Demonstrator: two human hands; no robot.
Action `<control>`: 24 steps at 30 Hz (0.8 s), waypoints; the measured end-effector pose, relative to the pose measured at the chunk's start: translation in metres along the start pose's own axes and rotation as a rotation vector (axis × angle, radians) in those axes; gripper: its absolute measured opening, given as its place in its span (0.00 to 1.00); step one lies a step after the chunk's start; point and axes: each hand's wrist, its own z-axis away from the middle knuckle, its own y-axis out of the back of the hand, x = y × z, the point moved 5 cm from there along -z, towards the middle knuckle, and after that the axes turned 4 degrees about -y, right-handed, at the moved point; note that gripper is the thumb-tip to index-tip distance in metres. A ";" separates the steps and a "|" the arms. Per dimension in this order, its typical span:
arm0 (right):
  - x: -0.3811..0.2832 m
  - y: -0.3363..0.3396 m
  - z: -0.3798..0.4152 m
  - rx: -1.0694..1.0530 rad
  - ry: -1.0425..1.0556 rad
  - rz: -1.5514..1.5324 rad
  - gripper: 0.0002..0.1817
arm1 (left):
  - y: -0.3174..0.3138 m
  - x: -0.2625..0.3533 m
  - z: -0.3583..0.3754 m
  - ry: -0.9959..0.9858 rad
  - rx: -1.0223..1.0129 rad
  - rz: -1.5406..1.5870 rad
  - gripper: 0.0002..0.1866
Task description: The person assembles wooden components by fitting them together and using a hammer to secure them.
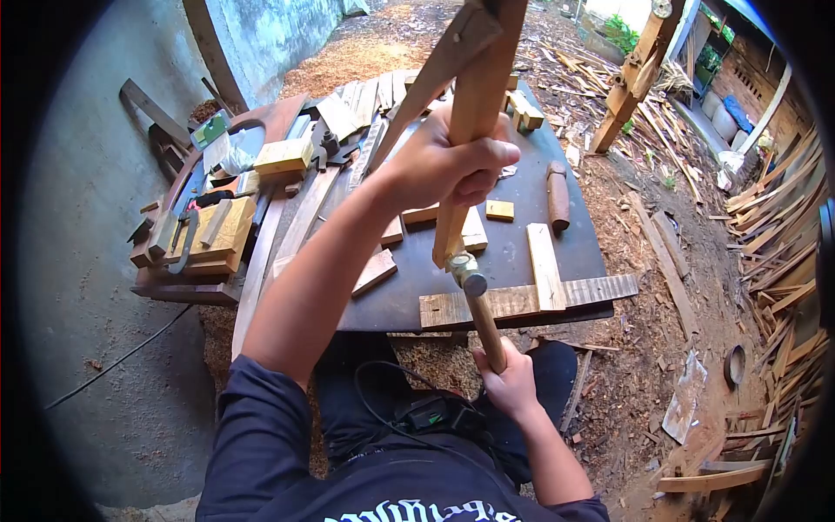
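Note:
My left hand (452, 165) grips a wooden frame piece (477, 104), holding its long bar upright above the dark worktable (574, 248); a second bar joins it at an angle near the top. My right hand (507, 383) holds the wooden handle of a hammer (480, 309) low, near my lap. The hammer's metal head (467, 277) touches the lower end of the upright bar.
Small wood blocks (499, 210), a flat slat (544, 278) and a plank (522, 300) lie on the table, with a brown wooden handle (557, 196). Tools and stacked blocks (204, 239) crowd the left side. Scrap timber (783, 287) and sawdust cover the ground right.

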 end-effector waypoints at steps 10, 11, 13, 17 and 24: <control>0.016 0.001 0.005 -0.029 -0.101 0.055 0.12 | 0.020 -0.035 0.006 -0.107 0.415 -0.055 0.08; 0.019 0.000 0.006 -0.020 -0.080 0.048 0.12 | 0.020 -0.033 0.004 -0.128 0.458 -0.130 0.08; 0.021 -0.003 0.004 -0.022 -0.076 0.034 0.11 | 0.022 -0.037 0.004 -0.151 0.517 -0.175 0.08; 0.011 -0.008 0.004 -0.029 -0.129 -0.044 0.12 | 0.022 -0.033 0.003 -0.253 0.640 -0.403 0.17; 0.038 -0.015 -0.001 0.011 -0.014 -0.007 0.13 | 0.012 -0.013 0.014 -0.061 0.669 -0.249 0.20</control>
